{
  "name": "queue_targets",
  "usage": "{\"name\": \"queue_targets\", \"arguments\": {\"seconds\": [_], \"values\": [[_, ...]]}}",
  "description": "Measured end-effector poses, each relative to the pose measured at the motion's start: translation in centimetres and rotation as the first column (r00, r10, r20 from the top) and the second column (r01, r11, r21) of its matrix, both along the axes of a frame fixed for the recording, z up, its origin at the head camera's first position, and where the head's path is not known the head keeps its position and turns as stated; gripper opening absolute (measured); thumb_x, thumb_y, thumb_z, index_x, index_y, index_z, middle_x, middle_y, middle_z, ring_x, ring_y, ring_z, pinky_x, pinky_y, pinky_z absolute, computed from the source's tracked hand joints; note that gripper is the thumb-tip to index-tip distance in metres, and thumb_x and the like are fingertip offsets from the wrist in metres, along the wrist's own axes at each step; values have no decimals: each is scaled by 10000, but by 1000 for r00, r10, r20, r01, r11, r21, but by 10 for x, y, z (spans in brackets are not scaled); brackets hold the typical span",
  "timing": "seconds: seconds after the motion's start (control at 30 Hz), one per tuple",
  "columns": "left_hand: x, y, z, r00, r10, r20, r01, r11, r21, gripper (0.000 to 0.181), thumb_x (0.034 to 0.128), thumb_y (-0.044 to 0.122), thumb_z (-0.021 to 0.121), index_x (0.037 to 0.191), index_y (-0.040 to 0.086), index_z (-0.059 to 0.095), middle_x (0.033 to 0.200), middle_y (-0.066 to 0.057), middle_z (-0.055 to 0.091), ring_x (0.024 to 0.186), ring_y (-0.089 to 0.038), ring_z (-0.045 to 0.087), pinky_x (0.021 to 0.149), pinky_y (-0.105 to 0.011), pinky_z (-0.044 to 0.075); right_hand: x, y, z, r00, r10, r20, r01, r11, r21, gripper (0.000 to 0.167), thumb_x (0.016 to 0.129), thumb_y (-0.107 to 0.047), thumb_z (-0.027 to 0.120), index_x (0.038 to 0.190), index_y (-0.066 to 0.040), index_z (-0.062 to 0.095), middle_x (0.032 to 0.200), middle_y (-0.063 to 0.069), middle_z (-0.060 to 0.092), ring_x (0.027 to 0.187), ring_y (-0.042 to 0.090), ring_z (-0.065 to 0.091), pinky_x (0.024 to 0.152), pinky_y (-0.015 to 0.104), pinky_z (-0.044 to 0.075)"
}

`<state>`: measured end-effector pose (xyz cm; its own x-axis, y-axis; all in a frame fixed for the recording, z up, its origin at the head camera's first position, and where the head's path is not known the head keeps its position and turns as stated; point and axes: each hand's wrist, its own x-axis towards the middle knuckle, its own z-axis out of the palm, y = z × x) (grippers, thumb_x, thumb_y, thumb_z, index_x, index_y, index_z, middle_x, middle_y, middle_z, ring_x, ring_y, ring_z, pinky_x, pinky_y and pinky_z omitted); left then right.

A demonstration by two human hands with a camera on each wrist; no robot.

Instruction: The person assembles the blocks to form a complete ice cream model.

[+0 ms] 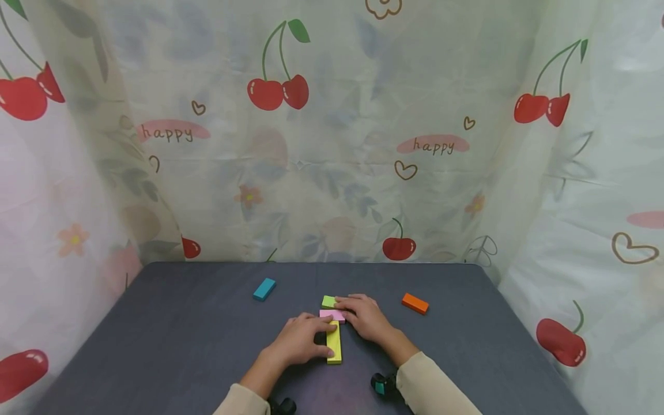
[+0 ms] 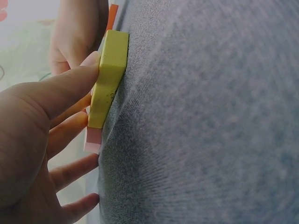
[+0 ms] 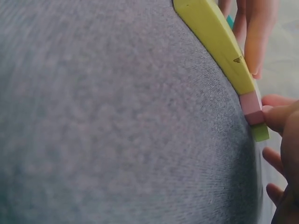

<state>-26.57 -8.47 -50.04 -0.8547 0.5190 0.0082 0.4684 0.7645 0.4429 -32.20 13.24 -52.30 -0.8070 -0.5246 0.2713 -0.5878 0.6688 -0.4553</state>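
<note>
A yellow block (image 1: 334, 342) lies lengthwise on the dark grey table, its far end against a pink block (image 1: 332, 315) set crosswise. Beyond the pink one sits a lime green block (image 1: 328, 301), so the three form a line. My left hand (image 1: 300, 339) touches the yellow block, thumb near its close end and index finger near its far end. In the left wrist view the other fingers of that hand spread past the block. My right hand (image 1: 367, 317) has its thumb at the pink block's right end and a fingertip on the green block, which it partly covers.
A blue block (image 1: 264, 289) lies farther back on the left of the table (image 1: 207, 346), and an orange block (image 1: 415, 304) lies to the right. A cherry-patterned curtain (image 1: 332, 144) hangs behind and along both sides. Dark wrist cameras sit under both forearms.
</note>
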Motion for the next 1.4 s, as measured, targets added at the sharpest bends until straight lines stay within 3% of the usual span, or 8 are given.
{"name": "queue_targets", "arguments": {"seconds": [0.23, 0.73, 0.97, 1.1, 1.27, 1.4], "values": [[0, 1, -1, 1000, -4, -4, 4, 1000, 1, 564, 798, 490, 757, 1308, 278, 644, 1426, 86, 505, 1233, -257, 475, 967, -542, 348, 0, -1, 0, 1000, 18, 3, -18, 1000, 7, 262, 978, -137, 585, 1215, -149, 698, 1353, -4, 584, 1294, 311, 450, 1050, 603, 258], [1, 2, -2, 1000, -12, 14, 12, 1000, 2, 537, 826, 465, 741, 1315, 267, 639, 1434, 82, 498, 1235, -268, 473, 967, -549, 348, 4, -5, -2, 999, -16, -30, 18, 998, 53, 252, 978, -140, 581, 1191, -163, 714, 1339, -16, 596, 1312, 292, 436, 1069, 585, 247], [-1, 7, -6, 999, 0, -49, 1, 1000, 23, 410, 855, 418, 728, 1225, 244, 693, 1335, 54, 583, 1147, -265, 526, 912, -529, 397, 4, -8, 0, 993, -16, -121, 22, 999, 47, 210, 955, -99, 611, 1100, -167, 748, 1257, -2, 648, 1223, 282, 517, 1046, 571, 293], [-2, 9, -6, 995, -2, -102, 6, 999, 31, 394, 831, 419, 753, 1169, 221, 710, 1253, 48, 628, 1066, -255, 552, 859, -512, 424, 1, -10, 2, 991, -31, -128, 27, 999, -29, 225, 913, -9, 637, 1028, -159, 759, 1134, 10, 687, 1127, 255, 567, 986, 522, 391], [-3, 11, -5, 996, -1, -94, 3, 1000, 23, 392, 844, 415, 743, 1182, 223, 697, 1267, 41, 616, 1081, -265, 554, 878, -529, 429, -5, -7, 6, 993, -111, -41, 102, 977, -186, 239, 918, 30, 621, 1020, -137, 756, 1048, 14, 677, 1073, 240, 578, 894, 459, 482], [-2, 9, -5, 994, 22, -110, -21, 1000, 8, 430, 848, 415, 737, 1222, 211, 678, 1340, -10, 572, 1157, -312, 540, 916, -563, 416, -5, 1, 8, 990, -136, -39, 126, 974, -191, 223, 925, 14, 625, 1024, -137, 756, 1041, -3, 681, 1065, 233, 581, 890, 452, 485]]}}
